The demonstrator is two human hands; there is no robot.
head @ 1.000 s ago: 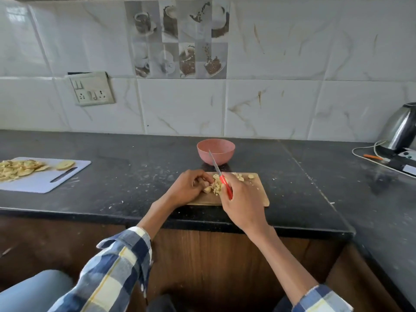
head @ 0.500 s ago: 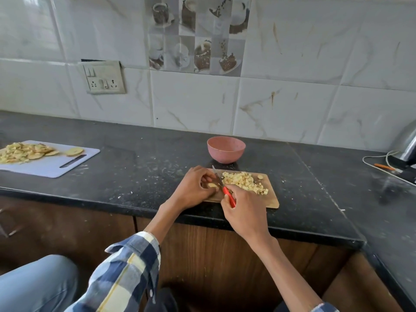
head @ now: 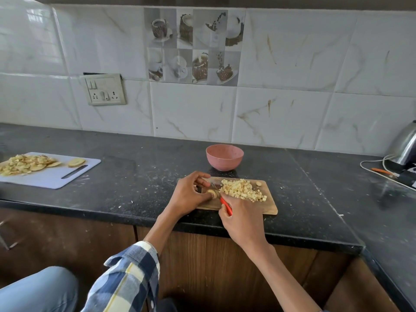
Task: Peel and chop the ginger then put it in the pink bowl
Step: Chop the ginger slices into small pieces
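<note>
Pinning that stubby, slippery ginger piece (head: 213, 193) at the board's (head: 269, 209) left end, my left hand (head: 188, 194) pinched it; right hand (head: 242, 221) gripped the knife (head: 221, 198).

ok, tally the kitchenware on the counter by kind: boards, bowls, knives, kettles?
Cutting boards: 2, wooden board under the chopped ginger, white plastic board far left
Bowls: 1, pink round bowl
Knives: 1, red-handled knife in the right hand
Kettles: 1, steel kettle
Total: 5
</note>
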